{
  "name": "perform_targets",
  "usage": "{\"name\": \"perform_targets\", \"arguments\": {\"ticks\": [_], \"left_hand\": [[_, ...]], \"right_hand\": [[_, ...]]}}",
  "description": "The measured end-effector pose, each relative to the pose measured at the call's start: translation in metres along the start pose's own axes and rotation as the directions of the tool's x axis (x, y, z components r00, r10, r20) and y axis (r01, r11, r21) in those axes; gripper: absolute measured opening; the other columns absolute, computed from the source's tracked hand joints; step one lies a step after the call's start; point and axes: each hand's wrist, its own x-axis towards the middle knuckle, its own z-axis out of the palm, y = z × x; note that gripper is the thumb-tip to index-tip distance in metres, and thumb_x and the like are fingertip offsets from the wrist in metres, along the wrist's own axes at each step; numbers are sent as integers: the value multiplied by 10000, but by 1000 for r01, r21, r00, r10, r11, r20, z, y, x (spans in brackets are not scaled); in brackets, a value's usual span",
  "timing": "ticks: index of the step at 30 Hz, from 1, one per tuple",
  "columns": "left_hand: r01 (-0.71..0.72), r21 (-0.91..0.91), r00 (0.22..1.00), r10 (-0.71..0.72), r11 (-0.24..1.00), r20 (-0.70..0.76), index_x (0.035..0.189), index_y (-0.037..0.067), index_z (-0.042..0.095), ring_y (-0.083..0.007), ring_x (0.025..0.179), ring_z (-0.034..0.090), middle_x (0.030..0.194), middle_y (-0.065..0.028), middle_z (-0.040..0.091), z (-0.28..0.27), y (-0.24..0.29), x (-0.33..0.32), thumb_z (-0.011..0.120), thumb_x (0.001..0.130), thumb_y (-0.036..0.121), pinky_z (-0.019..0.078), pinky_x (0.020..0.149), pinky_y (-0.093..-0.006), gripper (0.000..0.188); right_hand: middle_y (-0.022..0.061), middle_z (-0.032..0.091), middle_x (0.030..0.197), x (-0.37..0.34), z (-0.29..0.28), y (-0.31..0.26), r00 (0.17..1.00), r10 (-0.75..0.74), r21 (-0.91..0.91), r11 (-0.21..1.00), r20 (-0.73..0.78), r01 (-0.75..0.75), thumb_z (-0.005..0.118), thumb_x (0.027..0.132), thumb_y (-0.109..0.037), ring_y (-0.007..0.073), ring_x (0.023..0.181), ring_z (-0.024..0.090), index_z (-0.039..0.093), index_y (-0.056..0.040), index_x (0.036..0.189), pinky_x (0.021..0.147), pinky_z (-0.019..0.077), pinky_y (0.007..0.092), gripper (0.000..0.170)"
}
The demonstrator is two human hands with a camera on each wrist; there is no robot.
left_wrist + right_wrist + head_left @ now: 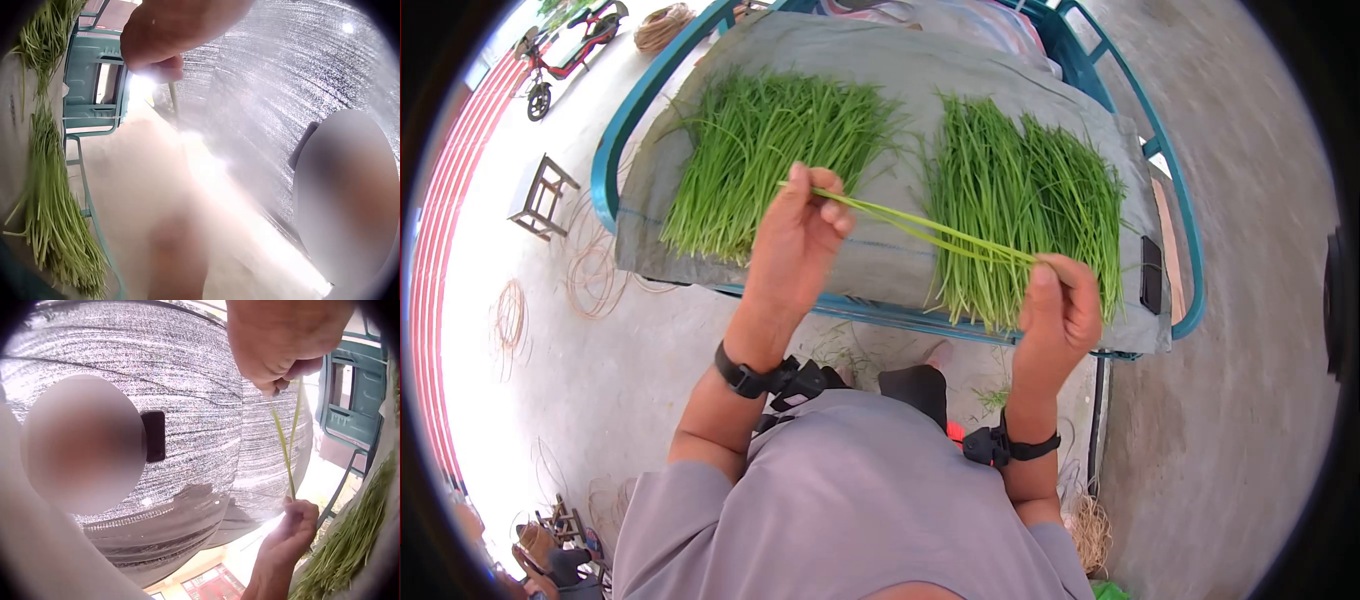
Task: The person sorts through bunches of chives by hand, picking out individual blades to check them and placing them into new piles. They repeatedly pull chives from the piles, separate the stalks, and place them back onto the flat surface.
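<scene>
A few thin green stalks (940, 236) stretch between the two raised hands. The left hand (796, 240) pinches one end between thumb and fingers; the right hand (1060, 315) pinches the other. In the right wrist view, the right hand (287, 337) is at the top and the left hand (289, 534) lower down, with the stalks (288, 456) between them. The left wrist view has the left hand (181, 31) at the top, a blurred stalk below it. Behind lie two spreads of green stalks, one left (775, 150), one right (1010, 210).
Grey cloth (880, 265) covers the bed of a teal-railed cart (608, 165). A dark phone (1150, 274) lies at its right edge. On the floor at left are a small stool (544, 197) and coils of cord (595, 262); a red bike (565, 62) stands beyond.
</scene>
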Motion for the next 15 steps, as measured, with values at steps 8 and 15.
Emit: {"name": "perform_targets", "arguments": {"ticks": [8, 15], "left_hand": [[1, 135, 1000, 2, 991, -19, 913, 42, 555, -94, 668, 445, 838, -42, 539, 12, -2, -10, 411, 1012, 320, 380, 570, -228, 329], [46, 417, 995, -79, 908, 62, 889, 43, 559, -102, 646, 430, 813, -40, 538, 28, -18, -24, 371, 1018, 364, 355, 579, -234, 394]], "right_hand": [[29, 481, 622, 10, -51, 12, 926, -198, 347, 935, 321, 80, 474, 965, -298, 70, 435, 343, 618, -10, 833, 398, 250, 212, 348], [132, 614, 852, 5, -5, -12, 847, -252, -295, 859, 468, 418, 621, 838, -327, 283, 761, 568, 607, -11, 1045, 673, 445, 375, 378]]}}
